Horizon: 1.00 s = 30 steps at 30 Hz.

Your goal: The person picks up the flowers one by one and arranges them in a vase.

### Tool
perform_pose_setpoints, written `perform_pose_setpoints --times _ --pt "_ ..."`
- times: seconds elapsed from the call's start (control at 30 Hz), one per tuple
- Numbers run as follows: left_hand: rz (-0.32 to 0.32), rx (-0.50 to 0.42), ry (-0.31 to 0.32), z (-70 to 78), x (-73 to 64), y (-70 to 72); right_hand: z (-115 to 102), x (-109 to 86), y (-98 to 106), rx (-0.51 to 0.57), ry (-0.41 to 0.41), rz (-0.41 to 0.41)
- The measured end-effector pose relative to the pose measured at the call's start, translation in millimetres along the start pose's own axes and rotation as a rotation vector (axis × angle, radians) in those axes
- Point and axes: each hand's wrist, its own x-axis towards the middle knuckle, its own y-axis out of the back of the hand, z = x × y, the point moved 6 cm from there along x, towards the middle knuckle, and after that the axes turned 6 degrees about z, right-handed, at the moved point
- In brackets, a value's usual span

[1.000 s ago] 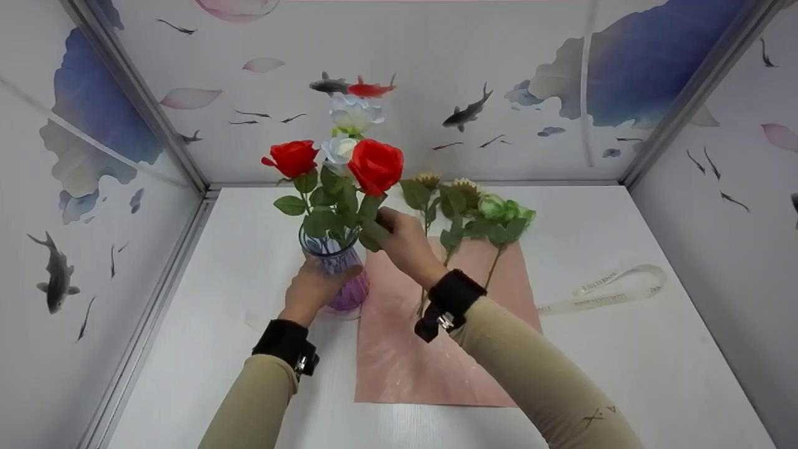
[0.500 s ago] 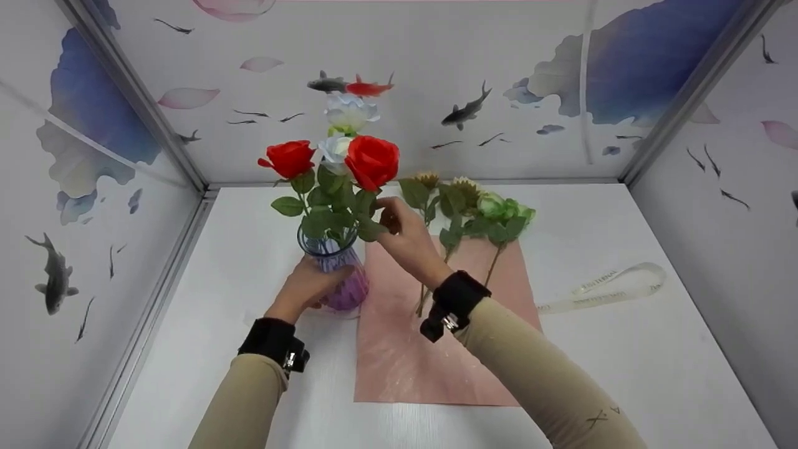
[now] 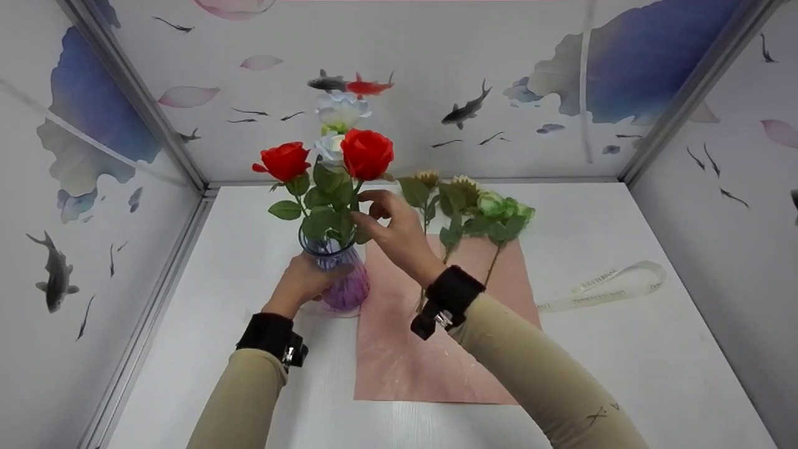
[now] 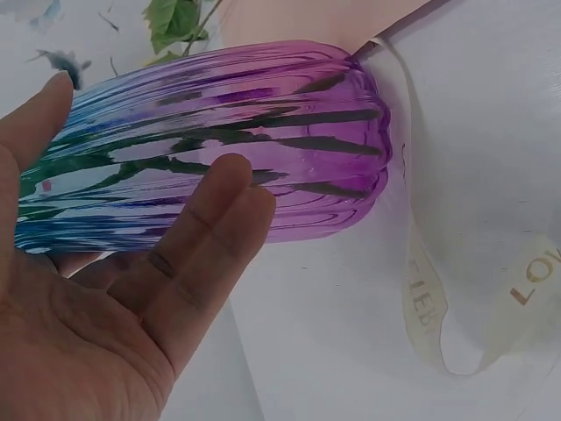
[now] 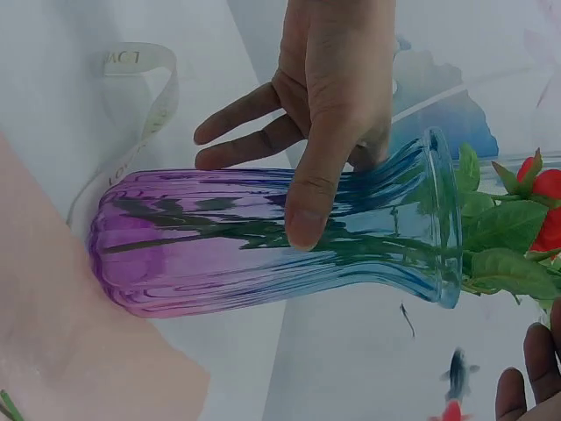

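Note:
In the head view my left hand grips the ribbed glass vase, blue at its mouth and purple at its foot. Its thumb crosses the front, while two fingers reach out past the glass in the left wrist view. Green stems show through the vase. Two red roses and two white flowers rise from it among green leaves. My right hand is at the right of this bunch, thumb and index fingertips apart against the leaves below the front rose; its other fingers are loosely bent in the right wrist view.
Sheets of pink wrapping paper lie right of the vase. Across their far end are two yellowish flowers and a green flower with leafy stems. A printed cream ribbon loops at the right. Printed walls enclose the white table.
My right hand has moved up and left into the leaves, where its fingertips sat at the outer leaf before. The flower heads have shifted slightly left and up. The left hand still grips the vase.

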Motion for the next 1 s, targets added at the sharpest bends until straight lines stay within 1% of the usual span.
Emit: perform_pose_setpoints --times 0.13,0.2,0.33,0.43,0.57,0.63,0.7,0.83,0.93,1.0 --pt "-0.016 0.039 0.023 0.9 2.3 -1.5 -2.1 3.7 -1.9 -0.046 0.014 0.014" --pt "-0.017 0.045 0.025 0.4 2.8 -2.1 -1.7 5.3 -1.9 -0.062 0.028 0.026" --pt "0.006 0.029 0.026 -1.0 1.8 -1.7 0.3 7.0 -1.4 -0.092 0.04 0.053" --pt "0.012 0.023 0.026 -1.1 1.2 -1.5 2.7 7.3 -1.0 -0.098 0.03 0.064" --pt "0.003 0.025 0.014 0.0 1.3 -2.1 5.8 6.4 0.1 -0.063 -0.003 0.063" --pt "0.005 0.027 0.019 0.1 1.5 -2.7 7.2 5.3 1.2 -0.033 -0.018 0.059" --pt "0.01 0.028 0.021 0.5 1.8 -3.5 8.0 4.0 2.7 -0.01 -0.022 0.053" --pt "0.027 0.031 0.041 0.2 2.3 -4.4 11.7 2.2 8.2 -0.002 -0.011 0.054" --pt "0.039 0.03 0.04 0.1 2.0 -4.3 20.4 0.7 15.6 0.005 -0.02 0.07" --pt "0.046 0.014 0.041 -0.4 1.6 -3.9 29.0 -0.9 21.9 0.021 -0.043 0.081"
